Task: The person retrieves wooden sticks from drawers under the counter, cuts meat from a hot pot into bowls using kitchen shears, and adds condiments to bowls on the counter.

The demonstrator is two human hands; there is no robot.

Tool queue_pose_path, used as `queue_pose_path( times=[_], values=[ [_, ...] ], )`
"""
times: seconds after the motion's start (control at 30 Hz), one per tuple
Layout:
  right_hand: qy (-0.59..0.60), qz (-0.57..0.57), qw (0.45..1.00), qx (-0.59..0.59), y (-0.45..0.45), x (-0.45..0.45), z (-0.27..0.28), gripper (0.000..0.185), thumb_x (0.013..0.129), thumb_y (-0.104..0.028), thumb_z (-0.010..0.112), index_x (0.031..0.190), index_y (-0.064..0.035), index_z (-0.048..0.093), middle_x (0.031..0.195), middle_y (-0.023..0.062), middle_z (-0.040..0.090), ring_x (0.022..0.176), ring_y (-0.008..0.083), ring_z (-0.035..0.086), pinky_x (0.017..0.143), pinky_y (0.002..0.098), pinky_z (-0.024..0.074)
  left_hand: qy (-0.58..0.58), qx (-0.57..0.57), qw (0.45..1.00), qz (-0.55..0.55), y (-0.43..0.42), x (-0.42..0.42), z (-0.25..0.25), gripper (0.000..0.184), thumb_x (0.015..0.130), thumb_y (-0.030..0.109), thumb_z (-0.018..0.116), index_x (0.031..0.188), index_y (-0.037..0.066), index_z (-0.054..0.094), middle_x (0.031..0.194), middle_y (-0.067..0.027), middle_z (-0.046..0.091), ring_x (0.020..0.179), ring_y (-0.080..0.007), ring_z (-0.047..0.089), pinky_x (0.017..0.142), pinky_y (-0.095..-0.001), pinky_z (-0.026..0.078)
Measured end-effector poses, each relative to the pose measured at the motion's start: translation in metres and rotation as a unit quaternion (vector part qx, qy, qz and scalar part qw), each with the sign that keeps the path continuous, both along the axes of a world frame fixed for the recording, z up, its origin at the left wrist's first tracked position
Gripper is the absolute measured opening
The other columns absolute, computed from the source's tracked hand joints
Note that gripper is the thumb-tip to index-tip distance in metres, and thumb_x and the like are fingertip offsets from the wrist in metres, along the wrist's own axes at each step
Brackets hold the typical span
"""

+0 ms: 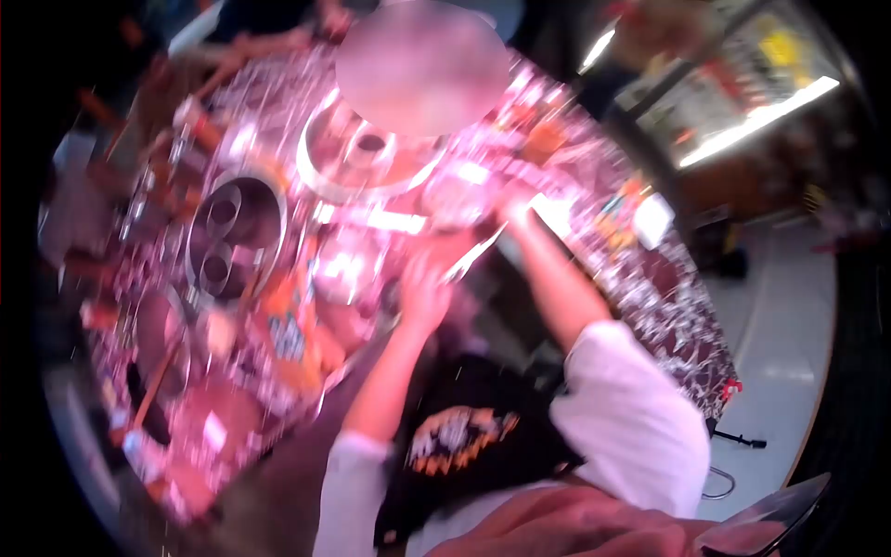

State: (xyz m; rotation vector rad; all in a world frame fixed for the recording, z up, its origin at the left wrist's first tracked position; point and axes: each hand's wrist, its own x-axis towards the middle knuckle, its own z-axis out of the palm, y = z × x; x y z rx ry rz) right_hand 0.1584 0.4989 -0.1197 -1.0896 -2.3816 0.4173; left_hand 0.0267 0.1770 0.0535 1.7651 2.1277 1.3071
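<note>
Motion blur smears the whole head view. My left hand (427, 292) is over the near edge of the table, with its fingers too smeared to make out. A thin, bright, shiny strip (475, 255) slants up from beside it toward my right hand; whether either hand grips it I cannot tell. My right hand (513, 204) reaches farther forward, beside a shiny, clear-looking round thing (459, 197). Its fingers are blurred too. Left of my left hand stands a glossy, bright round thing (345, 267), perhaps a bowl.
A large round pan or tray (311, 176) with a ring-shaped centre lies farther back. A dark oval container (278, 237) holding round items is at left. The marble-patterned tabletop (682, 320) carries orange packets (297, 325) and clutter. People's arms (260, 45) show across it.
</note>
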Motion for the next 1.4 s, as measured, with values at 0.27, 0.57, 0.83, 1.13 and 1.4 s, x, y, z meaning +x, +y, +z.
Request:
queue_pose_path(
  times=[0.27,0.57,0.83,1.13,1.4],
  values=[
    [0.137,-0.119,0.907,-0.381,-0.034,-0.034,0.083,0.035,0.086,-0.031,0.070,0.104,-0.0010,0.070,0.098,0.0128,0.071,0.086,0.0213,0.067,0.079,0.0338,0.0512,-0.063,-0.072,0.995,0.036,0.004,-0.028,-0.019,0.021,0.076,0.006,0.067,0.097,0.005,0.064,0.118,-0.0168,0.058,0.110,-0.0367,0.054,0.094,-0.0448,0.044],
    [0.034,0.030,0.935,-0.351,-0.024,-0.032,0.077,0.041,0.093,-0.029,0.058,0.115,0.0049,0.060,0.101,0.0194,0.067,0.091,0.0254,0.063,0.083,0.0367,0.0486,0.200,-0.147,0.966,-0.071,0.176,-0.056,-0.030,0.080,0.062,0.061,0.073,0.130,0.022,0.053,0.138,-0.0116,0.047,0.133,-0.0359,0.034,0.103,-0.0597,0.027],
    [0.063,0.010,0.930,-0.362,-0.044,-0.031,0.070,0.053,0.101,-0.032,0.048,0.141,0.0037,0.040,0.140,0.0214,0.047,0.128,0.0277,0.047,0.106,0.0355,0.0369,0.154,-0.231,0.958,-0.070,0.182,-0.051,-0.053,0.085,0.067,0.066,0.066,0.142,0.033,0.044,0.156,-0.0151,0.023,0.144,-0.0395,0.015,0.108,-0.0698,0.017],
    [0.059,0.009,0.868,-0.492,-0.043,-0.029,0.085,0.058,0.101,-0.046,0.042,0.149,-0.0158,0.028,0.136,0.0148,0.048,0.094,0.0295,0.064,0.067,0.0379,0.0546,0.056,-0.220,0.970,-0.086,0.171,-0.062,-0.020,0.060,0.068,0.055,0.071,0.119,0.025,0.066,0.146,-0.0113,0.042,0.139,-0.0366,0.030,0.107,-0.0692,0.021],
    [0.179,-0.096,0.782,-0.589,-0.119,0.010,0.049,0.028,0.097,-0.033,0.054,0.099,-0.0060,0.062,0.078,0.0030,0.062,0.059,0.0131,0.057,0.054,0.0233,0.0447,-0.117,-0.023,0.922,0.368,-0.145,-0.097,-0.042,0.016,0.081,0.016,0.068,0.094,0.006,0.070,0.090,-0.0101,0.066,0.084,-0.0279,0.063,0.075,-0.0378,0.050]
  ],
)
